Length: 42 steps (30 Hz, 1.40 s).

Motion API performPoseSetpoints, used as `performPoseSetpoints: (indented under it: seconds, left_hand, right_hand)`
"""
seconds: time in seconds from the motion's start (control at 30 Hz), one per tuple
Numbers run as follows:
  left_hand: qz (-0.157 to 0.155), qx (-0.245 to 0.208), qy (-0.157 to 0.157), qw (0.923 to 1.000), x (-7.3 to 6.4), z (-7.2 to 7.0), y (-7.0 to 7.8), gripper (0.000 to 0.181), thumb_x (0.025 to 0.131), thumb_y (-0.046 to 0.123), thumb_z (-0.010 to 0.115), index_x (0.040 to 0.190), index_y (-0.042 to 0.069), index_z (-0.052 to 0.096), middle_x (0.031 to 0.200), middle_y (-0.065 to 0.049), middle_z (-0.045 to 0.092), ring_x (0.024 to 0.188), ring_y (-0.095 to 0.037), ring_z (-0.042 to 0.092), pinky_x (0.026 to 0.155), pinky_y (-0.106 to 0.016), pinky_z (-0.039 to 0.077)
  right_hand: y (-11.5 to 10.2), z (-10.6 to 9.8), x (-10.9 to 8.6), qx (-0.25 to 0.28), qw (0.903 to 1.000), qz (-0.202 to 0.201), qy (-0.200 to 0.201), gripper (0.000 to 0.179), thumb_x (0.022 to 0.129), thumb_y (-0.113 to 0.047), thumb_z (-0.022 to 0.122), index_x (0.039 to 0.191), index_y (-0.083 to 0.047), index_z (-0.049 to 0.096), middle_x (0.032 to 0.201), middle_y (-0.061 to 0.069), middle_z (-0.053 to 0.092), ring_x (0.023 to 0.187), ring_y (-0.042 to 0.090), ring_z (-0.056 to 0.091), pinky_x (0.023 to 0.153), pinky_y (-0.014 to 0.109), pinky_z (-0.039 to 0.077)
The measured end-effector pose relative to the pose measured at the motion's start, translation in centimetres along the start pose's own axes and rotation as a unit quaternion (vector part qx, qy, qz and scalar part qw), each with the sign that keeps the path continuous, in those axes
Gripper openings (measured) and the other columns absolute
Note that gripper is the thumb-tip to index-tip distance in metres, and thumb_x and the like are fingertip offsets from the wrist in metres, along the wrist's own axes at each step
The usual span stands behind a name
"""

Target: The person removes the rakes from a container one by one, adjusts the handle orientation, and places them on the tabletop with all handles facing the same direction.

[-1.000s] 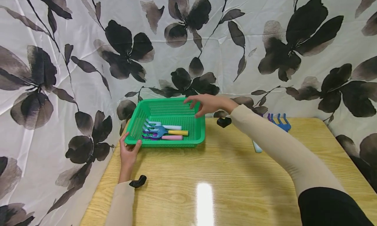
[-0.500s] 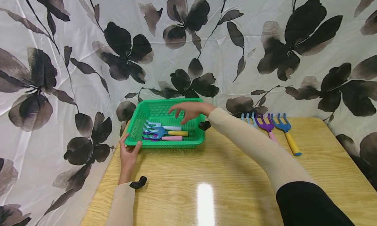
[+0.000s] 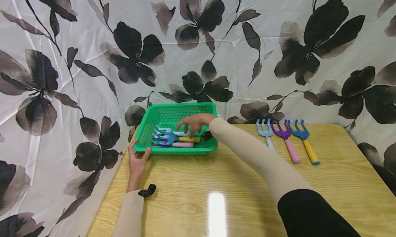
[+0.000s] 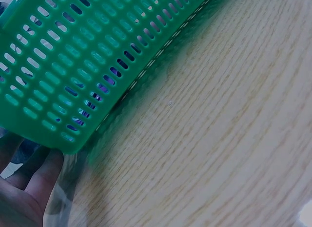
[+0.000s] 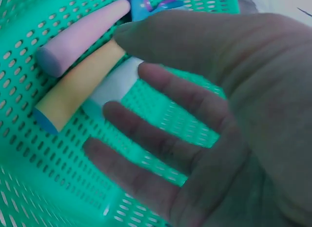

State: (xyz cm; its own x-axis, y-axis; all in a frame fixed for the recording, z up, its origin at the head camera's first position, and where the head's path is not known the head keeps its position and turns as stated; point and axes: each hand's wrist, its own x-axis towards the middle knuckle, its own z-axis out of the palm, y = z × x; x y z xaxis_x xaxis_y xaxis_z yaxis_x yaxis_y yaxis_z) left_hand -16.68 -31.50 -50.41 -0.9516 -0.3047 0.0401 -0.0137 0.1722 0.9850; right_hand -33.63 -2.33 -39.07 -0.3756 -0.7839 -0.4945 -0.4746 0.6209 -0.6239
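Note:
A green basket stands at the back left of the table. In it lie toy garden hand forks: a purple one with a pink handle, a blue one with a yellow handle, and a light blue one. My left hand holds the basket's front left corner, thumb on the front and fingers at the side; the left wrist view shows its fingertips right at the corner. Inside the basket, my right hand hovers over the handles, fingers spread and thumb tip overlapping the yellow handle in its wrist view.
At the back right of the wooden table, three more hand forks lie side by side: light blue, purple with a pink handle, and blue with a yellow handle. A floral cloth hangs behind the table.
My right hand has moved left and down, from the basket's right rim to over the fork handles. The forks at the right have come out from behind the arm. My left hand stays put.

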Motion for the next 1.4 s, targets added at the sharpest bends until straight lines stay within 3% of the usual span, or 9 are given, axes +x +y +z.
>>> performPoseSetpoints:
  seconds: [0.1,0.2,0.37,0.53,0.63,0.93,1.4]
  left_hand:
    - [0.005,0.006,0.006,1.0,0.0,0.0,-0.1,0.075,0.099,0.023,0.072,0.16,0.023,0.028,0.145,-0.024,0.051,0.123,-0.028,0.054,0.083,-0.013,0.048]
    - [0.008,0.007,0.012,0.9999,0.5,0.0,-1.2,0.075,0.098,0.028,0.073,0.159,0.03,0.03,0.145,-0.019,0.052,0.123,-0.026,0.055,0.083,-0.013,0.048]
    - [0.005,0.008,0.007,0.9999,0.4,0.0,-0.9,0.075,0.098,0.028,0.073,0.16,0.029,0.029,0.147,-0.02,0.049,0.127,-0.031,0.053,0.083,-0.012,0.047]
    - [0.002,0.0,-0.001,1.0,-0.2,0.1,1.1,0.076,0.098,0.022,0.072,0.16,0.02,0.028,0.148,-0.025,0.047,0.129,-0.036,0.052,0.083,-0.012,0.048]
    - [0.008,-0.002,-0.003,1.0,-0.6,0.2,2.2,0.075,0.098,0.02,0.072,0.16,0.016,0.029,0.147,-0.028,0.047,0.128,-0.039,0.052,0.083,-0.013,0.048]
    - [0.011,-0.011,-0.002,0.9999,-0.7,0.1,2.1,0.075,0.097,0.019,0.073,0.159,0.015,0.031,0.144,-0.027,0.051,0.124,-0.035,0.054,0.084,-0.015,0.05]
    - [0.018,-0.006,-0.012,0.9997,-0.5,0.0,1.8,0.076,0.098,0.019,0.072,0.16,0.015,0.028,0.146,-0.028,0.049,0.127,-0.04,0.053,0.084,-0.014,0.049]
  right_hand:
    - [0.1,0.5,0.5,-0.006,0.9995,0.03,-0.011,0.066,0.099,-0.006,0.068,0.156,-0.025,0.042,0.145,0.016,0.054,0.122,0.03,0.061,0.086,0.049,0.058]
    - [0.4,1.1,1.0,-0.013,0.9979,0.063,-0.005,0.065,0.098,-0.008,0.07,0.154,-0.03,0.045,0.141,0.014,0.057,0.117,0.026,0.063,0.077,0.04,0.059]
    - [1.0,1.7,1.8,-0.001,0.996,0.089,0.002,0.068,0.095,-0.006,0.074,0.154,-0.031,0.047,0.141,0.013,0.057,0.118,0.023,0.061,0.074,0.037,0.059]
    - [1.2,2.0,2.5,0.009,0.9967,0.081,-0.003,0.072,0.093,-0.002,0.075,0.153,-0.029,0.048,0.149,0.018,0.051,0.13,0.029,0.054,0.074,0.039,0.06]
    - [1.3,2.1,2.7,0.011,0.9968,0.079,-0.004,0.072,0.092,0.0,0.075,0.152,-0.03,0.05,0.145,0.017,0.053,0.129,0.028,0.055,0.074,0.039,0.06]
    - [1.5,2.5,3.2,0.008,0.9979,0.064,-0.007,0.072,0.093,0.004,0.073,0.152,-0.029,0.048,0.121,0.01,0.061,0.102,0.023,0.065,0.07,0.038,0.06]
    - [2.2,2.6,3.8,-0.001,0.999,0.044,-0.006,0.069,0.091,0.002,0.076,0.148,-0.029,0.05,0.118,0.011,0.061,0.1,0.023,0.064,0.067,0.036,0.059]
